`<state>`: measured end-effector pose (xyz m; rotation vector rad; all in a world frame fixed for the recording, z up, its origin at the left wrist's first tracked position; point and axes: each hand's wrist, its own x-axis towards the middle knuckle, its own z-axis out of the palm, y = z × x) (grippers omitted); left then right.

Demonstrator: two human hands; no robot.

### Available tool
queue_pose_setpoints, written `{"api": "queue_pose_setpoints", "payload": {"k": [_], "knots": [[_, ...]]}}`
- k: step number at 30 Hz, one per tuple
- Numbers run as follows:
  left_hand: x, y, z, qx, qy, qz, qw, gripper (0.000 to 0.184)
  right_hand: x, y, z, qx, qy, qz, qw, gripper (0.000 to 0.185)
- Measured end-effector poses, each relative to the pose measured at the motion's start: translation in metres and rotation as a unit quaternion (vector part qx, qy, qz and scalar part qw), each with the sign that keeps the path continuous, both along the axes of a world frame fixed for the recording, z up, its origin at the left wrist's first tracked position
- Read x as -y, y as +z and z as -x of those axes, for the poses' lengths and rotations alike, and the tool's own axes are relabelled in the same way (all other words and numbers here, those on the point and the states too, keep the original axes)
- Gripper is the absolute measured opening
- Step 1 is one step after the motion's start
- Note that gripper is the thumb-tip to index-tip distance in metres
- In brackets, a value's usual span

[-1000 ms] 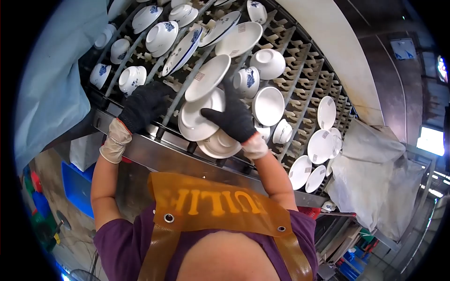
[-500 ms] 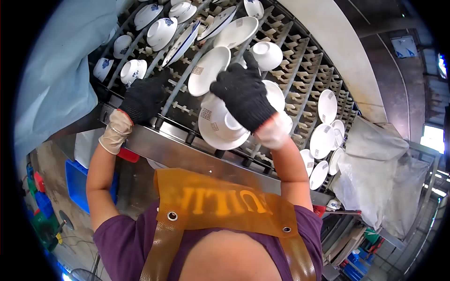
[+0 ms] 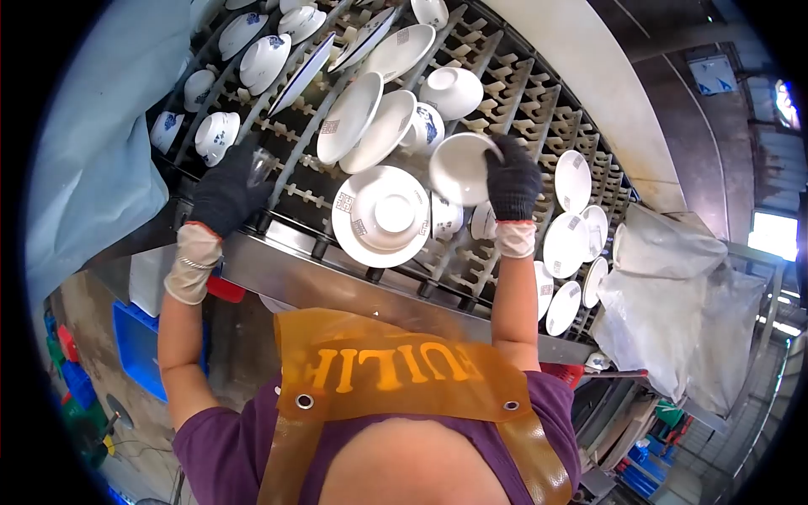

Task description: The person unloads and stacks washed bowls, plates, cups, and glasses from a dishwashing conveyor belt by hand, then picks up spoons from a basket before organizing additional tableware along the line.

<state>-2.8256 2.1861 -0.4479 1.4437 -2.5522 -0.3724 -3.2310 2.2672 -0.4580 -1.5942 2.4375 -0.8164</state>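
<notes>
In a black glove, my right hand grips the rim of a white bowl, whose inside faces up toward me. My left hand, gloved the same way, is closed around a small clear glass over the left part of the rack. Between the hands, an upside-down patterned bowl rests on a white plate near the rack's front edge. Two oval dishes, one of them a leaning dish, stand just behind. Beneath the held bowl, small cups are partly hidden.
The pegged conveyor rack carries several blue-patterned bowls at left and several small plates at right. A metal ledge runs along its front. Pale blue sheeting hangs left; grey plastic sheeting hangs right.
My right hand has moved right and now holds a white bowl. The patterned bowl on the plate is uncovered. My left hand has shifted slightly left and down, with a clear glass now visible.
</notes>
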Motion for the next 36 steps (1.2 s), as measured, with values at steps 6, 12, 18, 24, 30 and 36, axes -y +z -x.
{"api": "queue_pose_setpoints", "payload": {"k": [6,12,18,24,30,36], "knots": [[0.010,-0.018,0.041,0.037,-0.016,0.066,0.997,0.043,0.017,0.002,-0.002,0.025,0.084,0.111,0.990,0.039],[0.055,-0.022,0.030,0.102,0.006,-0.054,0.993,0.030,0.132,-0.051,0.039,0.460,0.033,0.068,0.885,0.062],[0.018,-0.027,0.053,0.049,0.066,0.124,0.989,0.039,0.117,0.047,0.072,0.491,0.317,0.061,0.809,0.020],[-0.078,-0.017,0.086,-0.106,-0.075,-0.035,0.991,0.055,0.138,-0.027,0.048,0.059,0.134,0.033,0.989,0.057],[-0.080,-0.025,0.108,-0.109,-0.047,-0.083,0.989,0.061,0.139,-0.033,0.041,0.397,0.261,0.115,0.872,0.052],[-0.099,-0.016,0.125,-0.116,-0.029,-0.018,0.993,0.061,0.136,-0.076,0.015,0.276,0.213,0.124,0.929,0.072]]}}
